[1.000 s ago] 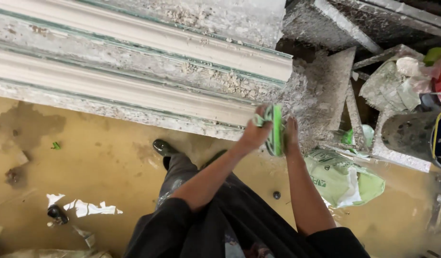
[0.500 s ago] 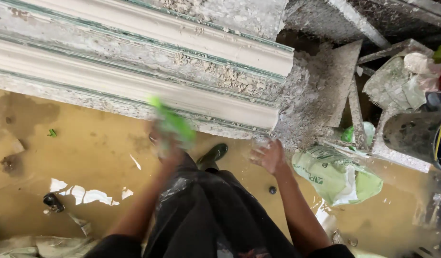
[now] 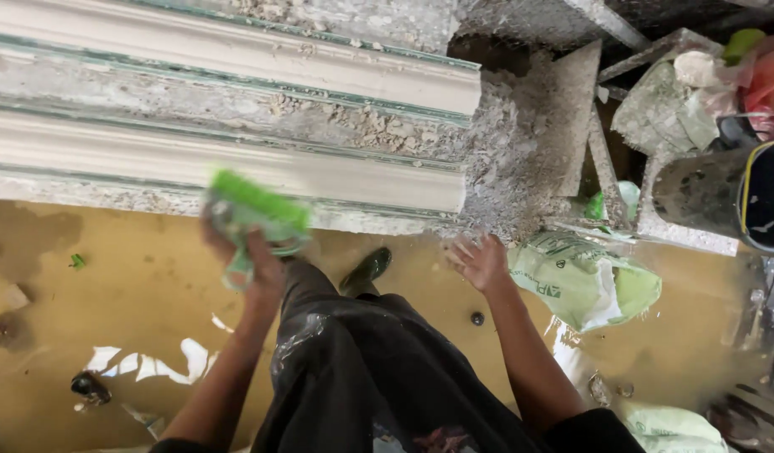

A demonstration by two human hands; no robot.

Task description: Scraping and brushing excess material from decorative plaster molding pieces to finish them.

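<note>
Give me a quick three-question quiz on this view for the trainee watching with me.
1. True or false: the right hand is holding the green brush.
2. What lies on the wet floor just right of the right hand: A) a green and white bag, B) a red bucket, C) a ladder?
3. Which hand is raised against the long white moulding?

Key:
1. False; it is open and empty.
2. A.
3. The left hand, gripping the brush.

Green brush [image 3: 257,214]: bright green plastic, motion-blurred, bristle head uppermost, looped handle below. Gripped in left hand [image 3: 261,268], just before white moulded cornice length [image 3: 236,164], above muddy water.
</note>
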